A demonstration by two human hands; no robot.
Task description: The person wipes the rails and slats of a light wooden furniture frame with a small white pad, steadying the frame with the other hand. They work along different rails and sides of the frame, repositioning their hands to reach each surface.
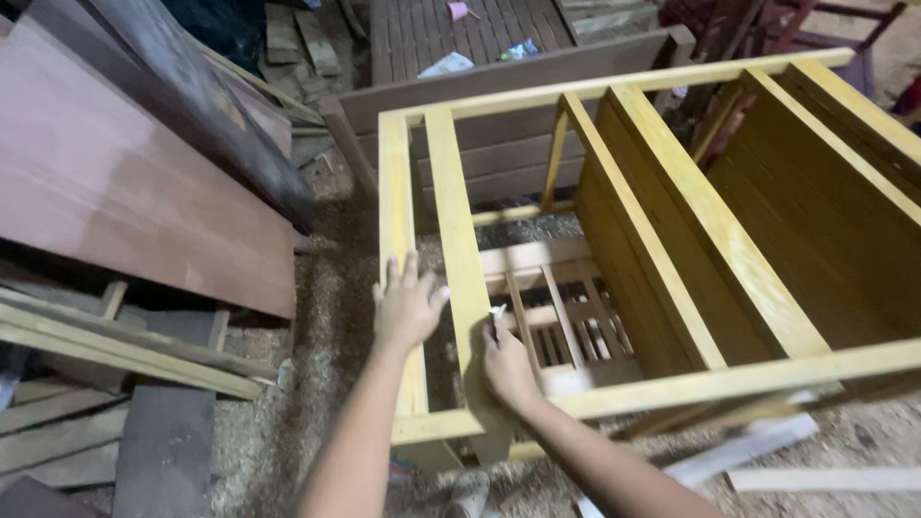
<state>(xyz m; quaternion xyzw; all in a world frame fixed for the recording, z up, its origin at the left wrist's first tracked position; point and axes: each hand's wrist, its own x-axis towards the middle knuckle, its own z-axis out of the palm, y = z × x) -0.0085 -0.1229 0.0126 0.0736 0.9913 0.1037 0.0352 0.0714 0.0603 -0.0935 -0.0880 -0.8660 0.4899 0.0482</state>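
Two bare forearms reach up from the bottom edge toward a yellow wooden frame (614,240) that stands on a sawdust-strewn floor (326,288). Its long rails run from lower left toward upper right, with shorter uprights crossing them; the wood is smooth and evenly stained. The left hand (405,305) lies flat and unclenched, fingers spread, on the outer upright (395,201). The right hand (507,363) pinches a small pale scrap (497,313), perhaps sandpaper, against the inner upright (459,249). A slatted panel (566,326) of paler wood shows through the frame. Reddish-brown boards (115,182) lean at left, above rough grey planks (125,350).
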